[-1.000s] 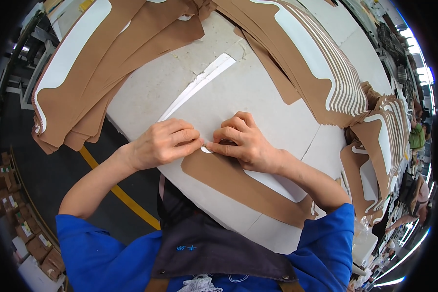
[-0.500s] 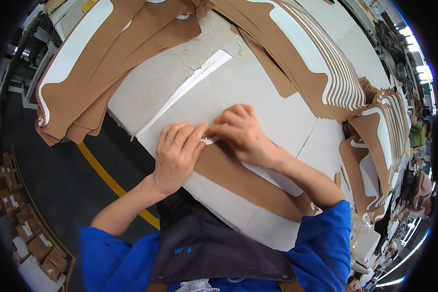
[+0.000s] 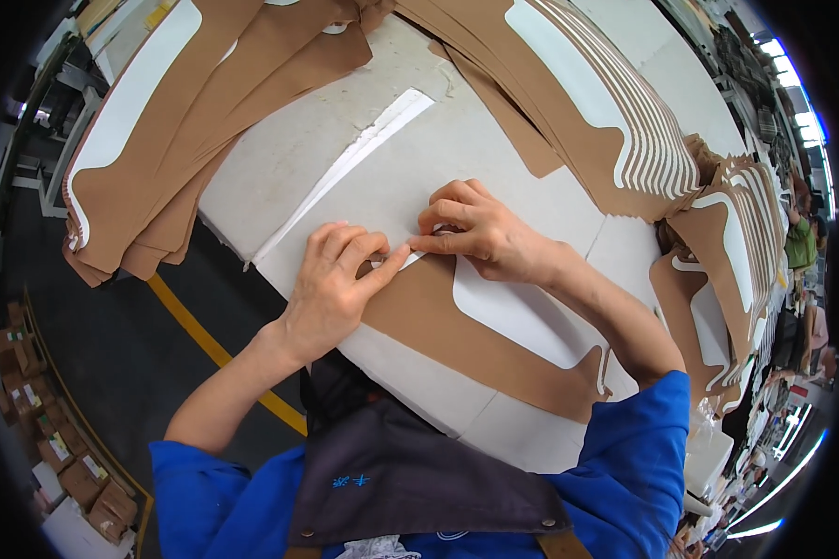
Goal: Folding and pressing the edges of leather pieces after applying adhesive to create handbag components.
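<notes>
On the pale table in front of me lies a long brown panel (image 3: 494, 363), apparently leather or a similar sheet, with a white shaped patch (image 3: 508, 312) along its far side. At its upper left end my left hand (image 3: 331, 289) presses and pinches the edge between thumb and forefinger. Close beside it, my right hand (image 3: 480, 233) has its fingers curled, with thumb and forefinger pinching the same edge. A narrow white strip (image 3: 408, 261) shows along that edge under the fingertips. The exact grip is partly hidden by the fingers.
Brown panels with white patches lie in a fanned pile (image 3: 172, 140) at the left and a stepped pile (image 3: 587, 102) at the far right. More panels (image 3: 718, 279) sit at the right edge. A long white strip (image 3: 350, 168) lies on the table (image 3: 345, 121). Cardboard boxes (image 3: 75, 466) stand on the floor.
My right hand has shifted slightly up, uncovering more of the white patch. The left hand's fingers have bent, and its fingertips now meet the right hand's at the edge.
</notes>
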`<state>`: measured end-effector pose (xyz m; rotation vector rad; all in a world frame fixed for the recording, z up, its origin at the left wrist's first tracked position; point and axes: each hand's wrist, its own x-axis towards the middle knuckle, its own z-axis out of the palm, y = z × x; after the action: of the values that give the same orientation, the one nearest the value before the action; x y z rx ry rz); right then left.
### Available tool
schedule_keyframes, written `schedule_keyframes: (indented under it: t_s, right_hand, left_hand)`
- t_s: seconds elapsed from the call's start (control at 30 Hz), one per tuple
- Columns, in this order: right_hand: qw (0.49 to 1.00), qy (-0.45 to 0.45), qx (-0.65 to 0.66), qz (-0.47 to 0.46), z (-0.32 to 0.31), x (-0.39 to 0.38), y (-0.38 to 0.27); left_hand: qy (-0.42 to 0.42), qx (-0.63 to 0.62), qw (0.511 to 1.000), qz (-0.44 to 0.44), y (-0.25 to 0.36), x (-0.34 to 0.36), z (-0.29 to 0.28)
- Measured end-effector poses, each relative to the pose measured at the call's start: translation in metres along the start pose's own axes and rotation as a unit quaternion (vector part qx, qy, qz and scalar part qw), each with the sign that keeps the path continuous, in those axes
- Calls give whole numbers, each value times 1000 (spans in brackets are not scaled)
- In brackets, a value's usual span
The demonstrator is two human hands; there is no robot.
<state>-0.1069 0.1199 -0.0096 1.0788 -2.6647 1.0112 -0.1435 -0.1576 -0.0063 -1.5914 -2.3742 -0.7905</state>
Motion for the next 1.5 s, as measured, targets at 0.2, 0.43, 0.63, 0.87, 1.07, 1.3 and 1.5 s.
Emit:
schedule_keyframes:
  t_s: [0.2, 0.43, 0.63, 0.87, 1.07, 1.3, 1.5]
  right_hand:
    - [995, -9, -77, -57, 7, 4, -13]
    - [974, 51, -210, -69, 33, -2, -40]
    - [946, 206, -174, 178, -28, -67, -77]
    - [738, 255, -347, 520, -40, -299, -166]
    - [689, 276, -284, 607, -19, -344, -188]
    - [798, 286, -129, 514, -29, -319, -202]
    - [854, 156, -84, 490, -11, -311, -252]
  left_hand:
    - [17, -25, 999, 22, -7, -2, -2]
    - [43, -53, 997, 27, -8, 0, -2]
    - [14, -27, 999, 44, -5, 0, -5]
    - [6, -112, 994, -7, 31, 29, 13]
    - [-91, -202, 961, 167, 151, 73, 92]
    - [-110, -160, 959, 206, 203, 79, 125]
    - [-168, -169, 949, 206, 199, 43, 87]
